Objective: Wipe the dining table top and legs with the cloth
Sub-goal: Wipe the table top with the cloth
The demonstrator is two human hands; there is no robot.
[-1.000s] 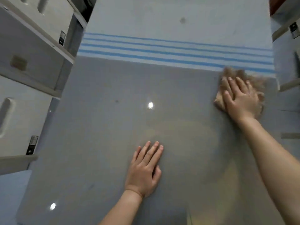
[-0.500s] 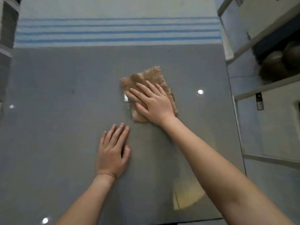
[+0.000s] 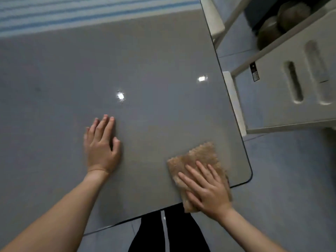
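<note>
The glossy grey table top (image 3: 154, 70) fills most of the view. A tan fluffy cloth (image 3: 198, 157) lies flat near the table's near right corner, partly hanging over the near edge. My right hand (image 3: 207, 190) presses flat on the cloth's near half, fingers spread. My left hand (image 3: 101, 146) rests flat on the bare table top to the left of the cloth, fingers together, holding nothing. The table legs are hidden under the top.
A white chair (image 3: 300, 84) with slotted back stands close to the table's right edge. Round brown objects (image 3: 283, 17) sit on a shelf at the top right. A blue-striped runner (image 3: 72, 13) covers the table's far end. My dark trousers (image 3: 163, 231) show below the near edge.
My right hand slid the cloth from the table's middle back toward me to the near right corner. The view swung rightward. My left hand stayed flat on the table.
</note>
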